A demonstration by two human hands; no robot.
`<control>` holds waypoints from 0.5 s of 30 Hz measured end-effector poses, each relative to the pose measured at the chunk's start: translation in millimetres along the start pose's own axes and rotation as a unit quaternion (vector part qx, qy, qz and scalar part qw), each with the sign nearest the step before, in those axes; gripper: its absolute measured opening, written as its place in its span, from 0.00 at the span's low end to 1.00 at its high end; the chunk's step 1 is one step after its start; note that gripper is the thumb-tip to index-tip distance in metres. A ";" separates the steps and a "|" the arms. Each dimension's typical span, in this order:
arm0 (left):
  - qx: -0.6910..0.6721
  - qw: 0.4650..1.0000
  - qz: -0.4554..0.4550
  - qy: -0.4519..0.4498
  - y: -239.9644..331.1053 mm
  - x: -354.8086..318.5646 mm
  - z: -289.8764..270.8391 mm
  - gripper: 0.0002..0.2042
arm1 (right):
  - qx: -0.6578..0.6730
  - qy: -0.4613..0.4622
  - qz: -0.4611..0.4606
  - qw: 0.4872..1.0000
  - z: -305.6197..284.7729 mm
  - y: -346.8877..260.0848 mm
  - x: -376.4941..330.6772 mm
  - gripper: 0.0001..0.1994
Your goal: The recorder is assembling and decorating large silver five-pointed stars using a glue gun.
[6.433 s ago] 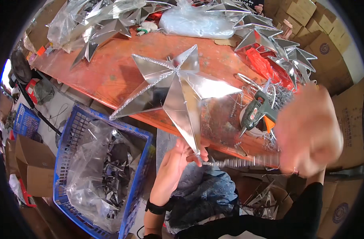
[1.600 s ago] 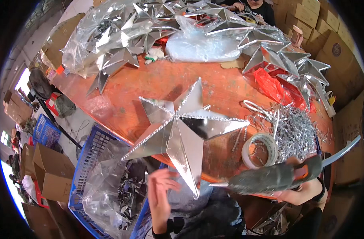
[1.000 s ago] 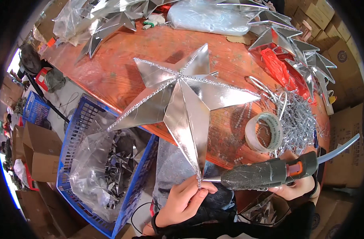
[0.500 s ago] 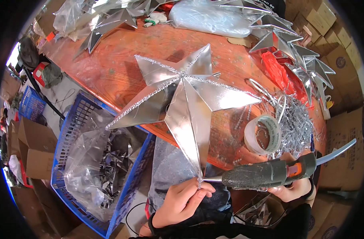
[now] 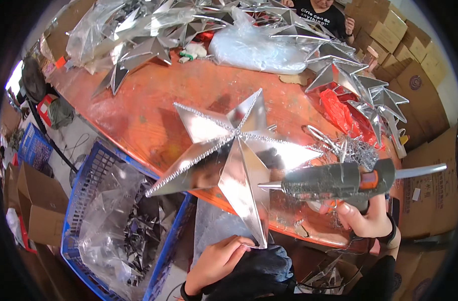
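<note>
A large silver star (image 5: 244,165) with raised, mirror-like points leans over the table's near edge. Sparkly tinsel trims the ridges of several points; the ridge of the lowest point looks bare. At that point's tip, my left hand (image 5: 216,263) is closed in a pinch, with a thin silver bit showing at the fingertips. My right hand (image 5: 367,218) grips a dark green hot glue gun (image 5: 322,181), a pale glue stick (image 5: 422,171) sticking out of its back. The gun's metal nozzle points left, in front of the star's right side; whether it touches is unclear.
Silver stars (image 5: 334,75) and a clear plastic bag (image 5: 259,47) line the far side of the orange-red table (image 5: 133,118). Loose tinsel (image 5: 362,156) lies behind the glue gun. A blue crate (image 5: 71,220) stands lower left. A co-worker's hand (image 5: 349,24) shows at the far side.
The glue gun has moved up and away from the star's lowest tip. That tip and my left hand have moved lower. The tinsel on the table is now more hidden.
</note>
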State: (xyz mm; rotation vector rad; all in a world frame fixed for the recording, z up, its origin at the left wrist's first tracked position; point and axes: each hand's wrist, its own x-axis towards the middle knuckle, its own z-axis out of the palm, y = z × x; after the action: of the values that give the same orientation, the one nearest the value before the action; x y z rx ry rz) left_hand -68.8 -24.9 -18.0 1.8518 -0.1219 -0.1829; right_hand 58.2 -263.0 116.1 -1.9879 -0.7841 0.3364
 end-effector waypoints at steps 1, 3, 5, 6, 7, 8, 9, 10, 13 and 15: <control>0.008 1.000 -0.011 0.001 -2.3 0.4 -1.7 0.06 | 0.049 0.031 0.064 0.996 3.1 -5.6 1.3 0.25; 0.037 0.999 -0.002 -0.018 -4.5 7.1 -5.6 0.06 | 0.028 0.094 0.109 0.989 4.8 -10.0 -6.2 0.26; 0.061 0.998 -0.012 -0.004 -8.7 4.4 -6.9 0.06 | -0.063 0.051 0.031 0.996 1.2 0.3 -2.5 0.25; 0.064 0.998 -0.011 0.003 -13.7 4.0 -6.7 0.06 | -0.107 0.013 -0.016 0.994 -2.3 1.5 2.2 0.22; 0.066 0.998 -0.010 0.010 -17.5 4.4 -6.7 0.06 | -0.126 -0.006 -0.031 0.992 -3.8 2.1 4.0 0.21; 0.066 0.998 -0.007 0.016 -21.0 4.1 -6.2 0.06 | -0.147 -0.027 -0.046 0.988 -4.3 1.2 6.8 0.20; 0.067 0.997 -0.005 0.023 -23.9 4.0 -5.6 0.06 | -0.144 -0.028 -0.030 0.989 -3.6 -0.7 7.3 0.20; 0.069 0.997 -0.002 0.026 -25.6 4.1 -5.7 0.06 | -0.138 -0.028 -0.017 0.990 -2.9 -3.1 7.4 0.20; 0.038 0.999 -0.011 0.020 -24.9 7.8 -4.6 0.06 | -0.104 -0.016 0.036 0.994 -2.6 -14.3 8.2 0.21; 0.038 0.999 0.003 0.022 -28.8 9.1 -3.4 0.07 | -0.042 0.019 0.124 0.991 0.5 -22.6 6.7 0.23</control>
State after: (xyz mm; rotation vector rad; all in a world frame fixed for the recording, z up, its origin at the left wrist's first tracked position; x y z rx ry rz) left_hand -59.5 -15.1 -45.3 1.9302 -0.1045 -0.1345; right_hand 54.2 -250.3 135.6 -2.1694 -0.5336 0.4150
